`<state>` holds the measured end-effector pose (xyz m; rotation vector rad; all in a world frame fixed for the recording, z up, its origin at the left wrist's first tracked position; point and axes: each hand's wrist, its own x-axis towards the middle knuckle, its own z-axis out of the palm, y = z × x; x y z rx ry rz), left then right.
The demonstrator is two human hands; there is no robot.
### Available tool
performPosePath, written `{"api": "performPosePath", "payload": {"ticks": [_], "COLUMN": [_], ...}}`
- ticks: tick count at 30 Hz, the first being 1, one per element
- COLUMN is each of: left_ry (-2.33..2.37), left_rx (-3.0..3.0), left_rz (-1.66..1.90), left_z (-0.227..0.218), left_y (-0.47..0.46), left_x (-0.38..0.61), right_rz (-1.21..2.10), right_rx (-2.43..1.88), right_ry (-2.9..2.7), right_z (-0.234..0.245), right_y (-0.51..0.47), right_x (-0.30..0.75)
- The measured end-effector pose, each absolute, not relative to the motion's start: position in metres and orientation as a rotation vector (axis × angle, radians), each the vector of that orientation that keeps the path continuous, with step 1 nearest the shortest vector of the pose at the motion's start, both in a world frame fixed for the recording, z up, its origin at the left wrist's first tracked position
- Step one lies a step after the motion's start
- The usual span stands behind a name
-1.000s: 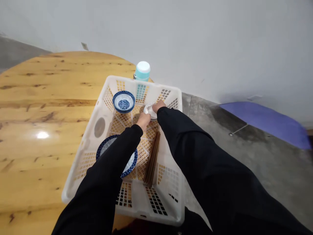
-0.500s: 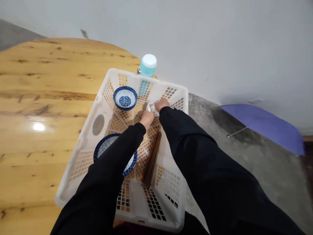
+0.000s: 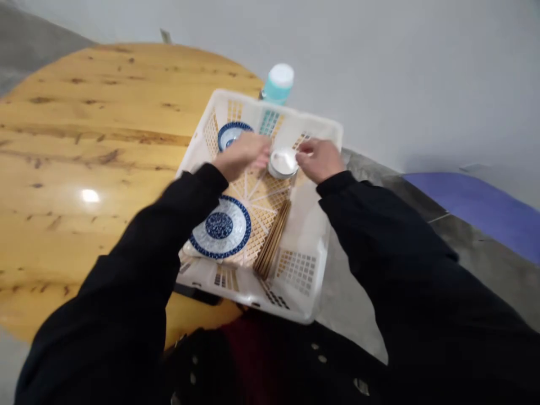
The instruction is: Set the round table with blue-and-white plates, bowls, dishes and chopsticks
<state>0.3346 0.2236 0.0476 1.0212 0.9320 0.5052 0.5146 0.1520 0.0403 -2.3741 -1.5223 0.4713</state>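
Observation:
Both my hands are above the far end of a white plastic crate (image 3: 304,270), with a small stack of white dishes (image 3: 283,162) between them. My left hand (image 3: 242,156) holds the stack's left side with curled fingers; my right hand (image 3: 319,159) grips its right side. The stack hangs lifted over the crate floor. Behind my left hand a blue-and-white bowl (image 3: 230,134) is partly hidden. A blue-patterned plate (image 3: 220,226) lies near the crate's front left. Brown chopsticks (image 3: 274,242) lie in a bundle beside it. Motion blurs both hands.
The crate rests on the edge of a round wooden table (image 3: 84,146) and overhangs the concrete floor (image 3: 363,281). A teal bottle with a white cap (image 3: 278,83) stands behind the crate by the white wall. A purple mat (image 3: 485,211) lies on the floor at right.
My hands have risen with the white dishes, out of the crate's far corner toward me. The view has shifted, and the plate under my left arm is uncovered.

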Motion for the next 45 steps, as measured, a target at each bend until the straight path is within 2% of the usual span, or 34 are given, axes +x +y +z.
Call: {"api": "performPosePath", "payload": {"ticks": [4, 8, 13, 16, 22, 27, 33, 36, 39, 45], "left_ry": [0.87, 0.937, 1.211, 1.345, 1.356, 1.243, 1.173, 1.261, 1.445, 1.729], "left_rx": [1.253, 1.332, 1.198, 1.074, 0.862, 0.816, 0.835, 0.996, 1.402, 1.875], "left_rz": [0.582, 0.736, 0.968, 1.047, 0.835, 0.623, 0.51, 0.541, 0.588, 0.291], "left_z": [0.108, 0.124, 0.089, 0.058, 0.002, -0.02, -0.027, -0.046, -0.073, -0.112], "left_y": [0.211, 0.175, 0.113, 0.068, -0.013, -0.049, -0.076, -0.079, -0.066, -0.028], "left_x": [0.263, 0.171, 0.069, 0.029, 0.004, 0.01, 0.004, -0.005, -0.006, 0.017], "right_rz": [0.421, 0.33, 0.145, 0.134, 0.543, 0.97, 0.922, 0.94, 0.971, 1.011], "right_rx": [-2.053, -1.862, -1.885, -1.905, -1.884, -1.842, -1.806, -1.786, -1.803, -1.851], "right_ry": [-1.395, -1.132, -0.876, -0.75, -0.525, -0.337, -0.306, -0.353, -0.408, -0.475], "right_z": [0.055, 0.067, 0.078, 0.069, 0.011, -0.019, -0.018, -0.026, -0.041, -0.065], "right_y": [0.078, -0.007, -0.096, -0.138, -0.207, -0.239, -0.247, -0.246, -0.241, -0.242], "right_x": [0.499, 0.465, 0.412, 0.375, 0.281, 0.222, 0.211, 0.214, 0.222, 0.239]}}
